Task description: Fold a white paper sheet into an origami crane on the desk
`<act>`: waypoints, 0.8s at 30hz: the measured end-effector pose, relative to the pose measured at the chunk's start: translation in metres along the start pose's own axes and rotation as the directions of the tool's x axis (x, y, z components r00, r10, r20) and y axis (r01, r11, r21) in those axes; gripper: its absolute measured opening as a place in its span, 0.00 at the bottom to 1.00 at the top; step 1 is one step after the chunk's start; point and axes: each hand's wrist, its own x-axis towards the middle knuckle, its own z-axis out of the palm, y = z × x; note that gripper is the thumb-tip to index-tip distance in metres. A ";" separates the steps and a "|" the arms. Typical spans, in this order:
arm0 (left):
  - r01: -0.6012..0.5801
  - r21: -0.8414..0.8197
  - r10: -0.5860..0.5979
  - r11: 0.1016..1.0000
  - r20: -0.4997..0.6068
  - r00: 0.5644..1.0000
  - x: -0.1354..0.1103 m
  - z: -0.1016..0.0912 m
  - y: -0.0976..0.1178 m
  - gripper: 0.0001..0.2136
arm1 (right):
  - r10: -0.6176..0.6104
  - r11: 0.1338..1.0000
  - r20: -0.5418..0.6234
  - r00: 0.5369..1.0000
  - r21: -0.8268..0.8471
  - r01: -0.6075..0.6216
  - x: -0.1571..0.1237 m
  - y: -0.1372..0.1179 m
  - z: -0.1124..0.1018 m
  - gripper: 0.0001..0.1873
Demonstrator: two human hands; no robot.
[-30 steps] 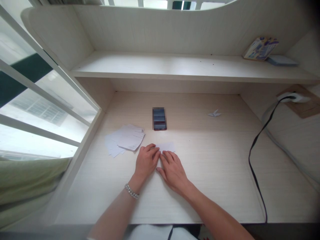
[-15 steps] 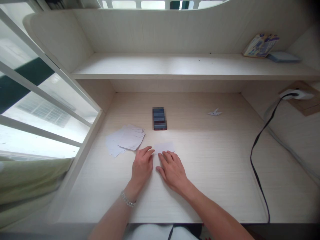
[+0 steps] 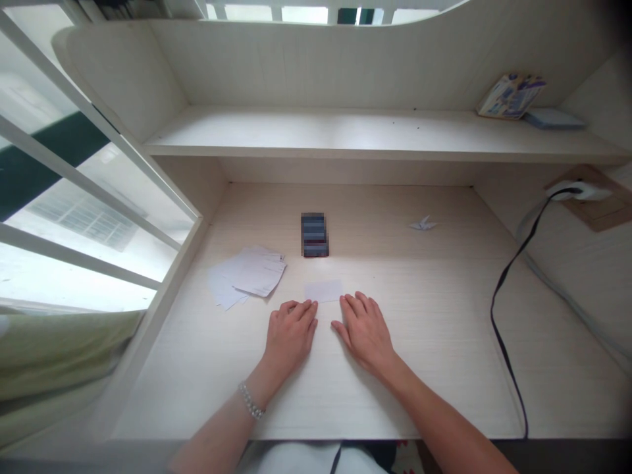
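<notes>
A small white rectangle of paper [image 3: 323, 290] lies flat on the desk in front of me. My left hand [image 3: 293, 330], with a beaded bracelet on its wrist, rests palm down, fingertips at the paper's near left corner. My right hand [image 3: 365, 329] lies flat with its fingers stretched out, the fingertips at the paper's right end. Neither hand grips anything. To the left, a loose stack of white paper sheets [image 3: 251, 271] is fanned out. Beyond the paper lies a dark, blurred-out phone-like rectangle [image 3: 315, 235].
A folded paper crane [image 3: 423, 224] sits at the back right of the desk [image 3: 434, 368]. Along the right side a black cable [image 3: 498, 329] runs from a wall socket [image 3: 582, 191]. Overhead, a shelf [image 3: 306, 131] holds a colourful box [image 3: 511, 97]. Window bars stand at the left.
My right hand has slid right along the paper to its right end. My left hand has shifted slightly right and nearer to me. More of the paper shows now.
</notes>
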 end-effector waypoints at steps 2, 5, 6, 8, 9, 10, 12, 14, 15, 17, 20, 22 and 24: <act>-0.002 0.010 0.002 1.000 0.002 1.000 0.000 -0.001 0.001 0.17 | -0.012 1.000 0.014 1.000 -0.024 0.013 -0.002 0.007 -0.004 0.25; -0.006 0.020 0.006 1.000 0.000 1.000 0.002 -0.003 -0.001 0.17 | -0.019 0.999 0.018 1.000 -0.042 0.020 -0.001 0.011 -0.006 0.25; -0.012 0.017 0.012 1.000 -0.002 1.000 0.002 -0.004 -0.003 0.16 | -0.015 0.999 0.011 1.000 -0.043 0.016 -0.001 0.011 -0.005 0.24; -0.036 0.000 0.036 0.999 -0.006 0.999 0.004 -0.006 -0.009 0.16 | -0.009 0.999 -0.012 1.000 -0.043 0.008 0.001 0.009 -0.004 0.23; -0.051 -0.007 0.051 0.999 -0.006 0.999 0.004 -0.008 -0.012 0.15 | -0.007 0.999 -0.025 1.000 -0.041 0.006 0.001 0.009 -0.003 0.22; -0.061 -0.010 0.061 0.998 -0.009 0.998 0.005 -0.010 -0.015 0.15 | -0.007 0.999 -0.038 0.999 -0.040 0.005 0.002 0.009 -0.003 0.22; -0.072 -0.008 0.072 0.997 -0.004 0.997 0.006 -0.013 -0.020 0.14 | -0.007 0.999 -0.060 0.998 -0.038 0.005 0.002 0.008 -0.001 0.21; -0.047 -0.004 0.047 0.999 -0.004 0.999 0.012 -0.016 -0.023 0.14 | -0.007 0.999 -0.077 0.997 -0.033 0.004 0.002 0.008 0.000 0.20; -0.026 -0.008 0.026 1.000 -0.006 1.000 0.016 -0.017 -0.024 0.14 | -0.006 1.000 -0.084 0.996 -0.030 0.003 0.002 0.009 0.001 0.20; -0.004 -0.017 0.004 1.000 -0.032 0.999 0.029 -0.017 -0.023 0.14 | -0.004 1.000 -0.096 0.995 -0.022 0.002 0.002 0.010 0.002 0.20; 0.011 -0.018 -0.011 1.000 0.002 1.000 0.053 -0.013 -0.018 0.17 | 0.004 1.000 -0.116 0.993 -0.008 -0.005 0.003 0.011 0.004 0.19; 0.037 -0.020 -0.036 0.999 0.048 0.998 0.065 -0.010 -0.015 0.17 | 0.007 1.000 -0.128 0.992 0.003 -0.007 0.003 0.010 0.003 0.19; 0.070 -0.046 -0.066 0.996 0.074 0.995 0.072 -0.006 -0.014 0.16 | 0.010 1.000 -0.129 0.992 0.014 -0.008 0.003 0.009 0.001 0.18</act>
